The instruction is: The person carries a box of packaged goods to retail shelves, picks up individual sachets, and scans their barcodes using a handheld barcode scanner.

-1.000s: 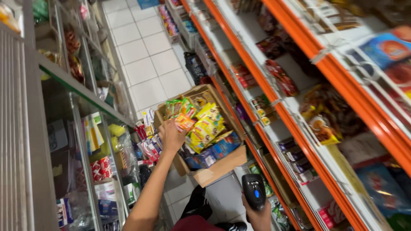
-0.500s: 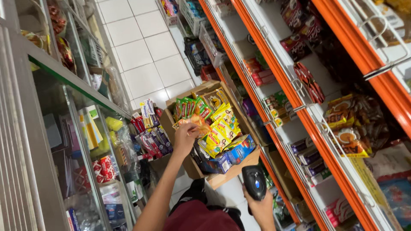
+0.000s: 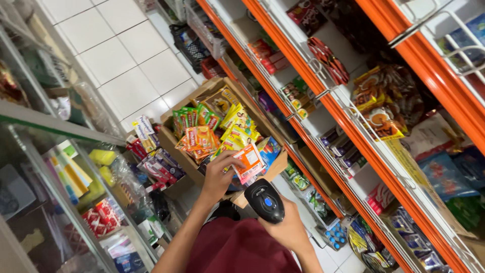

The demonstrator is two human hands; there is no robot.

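Sachet, flat, glossy, orange and white, pinched at centre frame by the left hand, thumb on top and fingers curled beneath, lower edge lost behind the scanner head. Held just over the near edge of the cardboard box. Below it, right hand clenched round the grip of a black barcode scanner, blue button on its rounded plastic top, handle swallowed entirely by the fist. Forearms cut off at the bottom edge; dark red cloth between them, shape hard to read.

Brown corrugated box, flaps open, packed with upright rows of shiny sachets in green, orange and yellow, a blue packet at the near corner; bottom of the box out of sight. Left of it, small red and white cartons stacked loosely, print too small to make out. Further left, glass-fronted cabinet, reflections blurring what sits inside. Across the right half, orange-edged metal shelves with white wire rails, crinkly snack bags and small boxes in the bays, upper ones cropped by the frame. Upper left, glossy white floor tiles.
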